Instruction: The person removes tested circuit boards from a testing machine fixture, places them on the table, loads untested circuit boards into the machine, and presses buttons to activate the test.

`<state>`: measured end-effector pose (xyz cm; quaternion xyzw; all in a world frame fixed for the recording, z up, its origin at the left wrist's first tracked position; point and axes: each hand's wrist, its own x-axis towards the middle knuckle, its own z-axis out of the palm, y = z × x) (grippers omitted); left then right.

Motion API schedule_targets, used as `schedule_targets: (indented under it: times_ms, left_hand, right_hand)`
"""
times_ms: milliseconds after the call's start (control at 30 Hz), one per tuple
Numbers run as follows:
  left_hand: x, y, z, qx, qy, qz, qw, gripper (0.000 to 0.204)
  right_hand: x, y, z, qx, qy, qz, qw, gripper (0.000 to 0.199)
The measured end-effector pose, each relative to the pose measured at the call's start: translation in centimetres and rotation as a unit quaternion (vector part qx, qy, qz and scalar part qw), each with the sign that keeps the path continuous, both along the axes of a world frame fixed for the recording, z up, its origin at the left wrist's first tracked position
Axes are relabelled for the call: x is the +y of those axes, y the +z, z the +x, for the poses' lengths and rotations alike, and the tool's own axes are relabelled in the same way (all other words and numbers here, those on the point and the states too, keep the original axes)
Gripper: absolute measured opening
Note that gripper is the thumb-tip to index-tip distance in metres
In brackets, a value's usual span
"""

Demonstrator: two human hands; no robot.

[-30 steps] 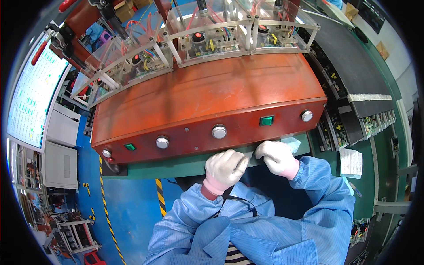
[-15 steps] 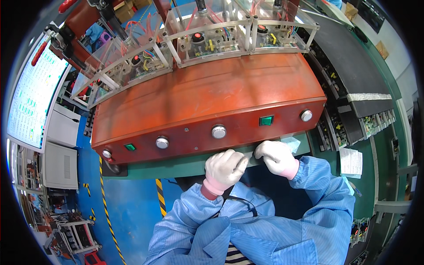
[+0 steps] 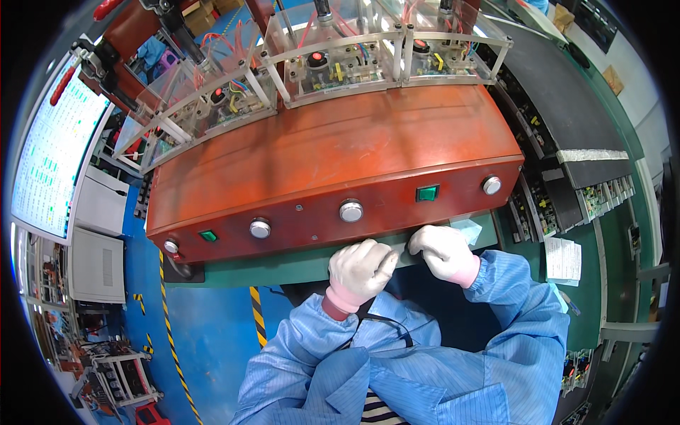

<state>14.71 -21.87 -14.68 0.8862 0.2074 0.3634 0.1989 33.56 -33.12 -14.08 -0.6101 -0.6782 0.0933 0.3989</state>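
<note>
the left hand (image 3: 363,269) is curled at the near edge of the bench (image 3: 283,264), fingers bent in; how tightly they close, or on what, i cannot tell. the right hand (image 3: 443,253), just right of it, is curled too, its grip likewise hidden. the box (image 3: 340,142) stands just beyond both hands, a button (image 3: 351,211) ahead of the left, a switch (image 3: 427,193) ahead of the right. paper (image 3: 563,262) lies right of the right hand.

Ahead of left grip (image 3: 361,271) and right grip (image 3: 443,253): red box (image 3: 319,156), blocking. Passage: desk (image 3: 248,268) strip left of left grip; narrow gap between grips.
</note>
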Motion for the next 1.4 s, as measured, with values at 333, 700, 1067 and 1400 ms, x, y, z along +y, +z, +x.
schedule_targets:
  times_ms: [333,700,1067,1400]
  left_hand:
    - [0.1,-0.1,0.0,0.005,-0.007,-0.004,1.0,0.009]
    - [-0.2,-0.1,0.2,0.006,0.036,0.038,0.999,0.012]
    - [-0.1,-0.5,0.2,-0.027,0.036,0.05,0.998,0.013]
    - [0.0,-0.3,0.0,-0.027,0.025,0.032,0.999,0.011]
  right_hand:
    - [0.0,0.0,0.0,-0.001,-0.003,-0.002,1.0,0.021]
    - [0.1,0.0,-0.2,0.064,0.046,0.044,0.996,0.02]
    - [0.5,0.3,-0.4,0.059,0.027,0.027,0.998,0.022]
    - [0.6,0.5,-0.6,0.045,0.015,0.035,0.998,0.022]
